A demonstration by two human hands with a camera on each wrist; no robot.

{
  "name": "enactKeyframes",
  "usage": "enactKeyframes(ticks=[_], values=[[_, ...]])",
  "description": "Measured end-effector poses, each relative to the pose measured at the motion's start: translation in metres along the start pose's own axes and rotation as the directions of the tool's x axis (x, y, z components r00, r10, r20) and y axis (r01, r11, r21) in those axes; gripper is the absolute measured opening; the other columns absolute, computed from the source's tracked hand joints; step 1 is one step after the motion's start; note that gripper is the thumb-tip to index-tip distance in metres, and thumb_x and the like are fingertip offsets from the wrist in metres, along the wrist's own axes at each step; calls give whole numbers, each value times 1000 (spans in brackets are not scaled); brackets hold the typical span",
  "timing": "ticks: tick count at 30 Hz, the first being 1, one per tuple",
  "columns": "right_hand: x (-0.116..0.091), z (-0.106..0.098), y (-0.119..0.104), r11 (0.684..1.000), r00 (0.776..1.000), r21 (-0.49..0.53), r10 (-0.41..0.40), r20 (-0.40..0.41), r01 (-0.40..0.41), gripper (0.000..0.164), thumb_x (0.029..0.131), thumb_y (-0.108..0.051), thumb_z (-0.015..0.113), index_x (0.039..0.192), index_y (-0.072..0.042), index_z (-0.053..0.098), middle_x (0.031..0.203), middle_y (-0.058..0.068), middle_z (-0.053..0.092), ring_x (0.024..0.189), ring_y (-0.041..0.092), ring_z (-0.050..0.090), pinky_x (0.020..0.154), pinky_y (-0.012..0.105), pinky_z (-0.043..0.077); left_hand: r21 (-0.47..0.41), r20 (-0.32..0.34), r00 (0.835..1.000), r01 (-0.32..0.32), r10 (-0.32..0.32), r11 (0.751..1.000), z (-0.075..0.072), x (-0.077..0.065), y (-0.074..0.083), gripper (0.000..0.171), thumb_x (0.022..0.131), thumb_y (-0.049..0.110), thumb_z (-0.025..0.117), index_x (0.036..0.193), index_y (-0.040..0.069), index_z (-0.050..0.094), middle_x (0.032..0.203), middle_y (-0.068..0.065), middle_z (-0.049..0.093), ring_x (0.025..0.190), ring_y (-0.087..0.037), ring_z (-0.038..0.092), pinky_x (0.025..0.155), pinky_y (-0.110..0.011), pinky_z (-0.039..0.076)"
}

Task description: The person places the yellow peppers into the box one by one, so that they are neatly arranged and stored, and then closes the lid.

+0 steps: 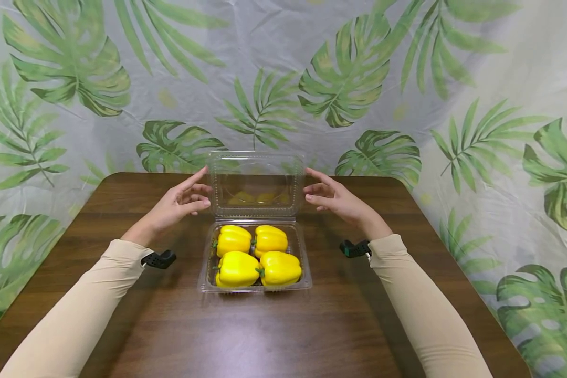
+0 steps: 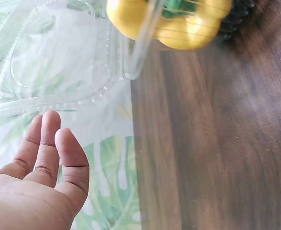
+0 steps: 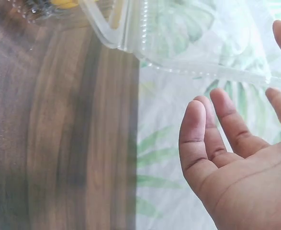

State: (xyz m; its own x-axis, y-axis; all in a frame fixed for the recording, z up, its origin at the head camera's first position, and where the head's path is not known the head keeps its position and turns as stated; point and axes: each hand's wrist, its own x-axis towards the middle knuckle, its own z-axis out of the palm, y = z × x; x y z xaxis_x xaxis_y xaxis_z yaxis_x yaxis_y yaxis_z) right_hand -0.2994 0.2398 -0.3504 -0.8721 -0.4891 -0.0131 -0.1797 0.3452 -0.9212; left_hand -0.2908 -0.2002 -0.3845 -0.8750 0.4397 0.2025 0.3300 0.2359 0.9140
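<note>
A clear plastic clamshell container (image 1: 303, 262) sits mid-table with its lid (image 1: 257, 211) raised upright at the back. Several yellow bell peppers (image 1: 238, 269) lie in its base in two rows, green stems toward the left. My left hand (image 1: 179, 202) is at the lid's left edge, index fingertip right at the upper rim, the other fingers loosely bent. On the opposite side my right hand (image 1: 337, 199) mirrors it, its index fingertip at the lid's right rim. Neither hand curls round anything. In the left wrist view a pepper (image 2: 178, 36) shows through the clear plastic wall.
The brown wooden table (image 1: 264, 336) ends just behind the lid. A leaf-patterned cloth (image 1: 264, 52) hangs beyond that edge and along the sides. Each wrist wears a black strap device, the left one (image 1: 159, 259) and the right one (image 1: 354, 248).
</note>
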Motion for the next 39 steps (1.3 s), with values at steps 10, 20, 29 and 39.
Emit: enactKeyframes(ticks=[10, 20, 29, 39], values=[[-19, -3, -17, 994, 997, -82, -70, 27, 72, 76, 109, -18, 63, 173, -32, 22, 159, 18, 50, 141, 49, 53, 112, 64, 47, 32, 1, 996, -87, 87, 996, -2, -15, 17, 80, 106, 6, 65, 173, 26, 25, 153, -23, 53, 115, -6, 66, 86, -25, 57], [-48, -1, -30, 946, 988, -289, -129, 87, 148, 78, 107, -20, 67, 172, -31, 26, 161, 16, 49, 145, 39, 52, 116, 63, 43, 98, 4, 989, -150, 150, 984, 2, -43, 31, 76, 103, 3, 67, 169, 23, 37, 152, -16, 57, 120, -10, 67, 98, -16, 52], [-76, 15, -31, 937, 988, -316, -120, 102, 146, 79, 105, -23, 72, 171, -32, 28, 163, 10, 46, 146, 32, 51, 104, 47, 54, 106, 19, 985, -175, 174, 979, 12, -71, 28, 78, 102, 0, 69, 169, 21, 36, 151, -8, 56, 125, -5, 61, 97, -16, 55], [-110, 40, -15, 896, 983, -404, -156, 99, 183, 85, 103, -28, 75, 171, -38, 24, 166, 1, 43, 143, 25, 47, 106, 54, 53, 62, -23, 986, -163, 164, 985, 39, -110, 20, 77, 98, -4, 73, 166, 16, 43, 155, 9, 49, 125, -8, 60, 85, -25, 60]])
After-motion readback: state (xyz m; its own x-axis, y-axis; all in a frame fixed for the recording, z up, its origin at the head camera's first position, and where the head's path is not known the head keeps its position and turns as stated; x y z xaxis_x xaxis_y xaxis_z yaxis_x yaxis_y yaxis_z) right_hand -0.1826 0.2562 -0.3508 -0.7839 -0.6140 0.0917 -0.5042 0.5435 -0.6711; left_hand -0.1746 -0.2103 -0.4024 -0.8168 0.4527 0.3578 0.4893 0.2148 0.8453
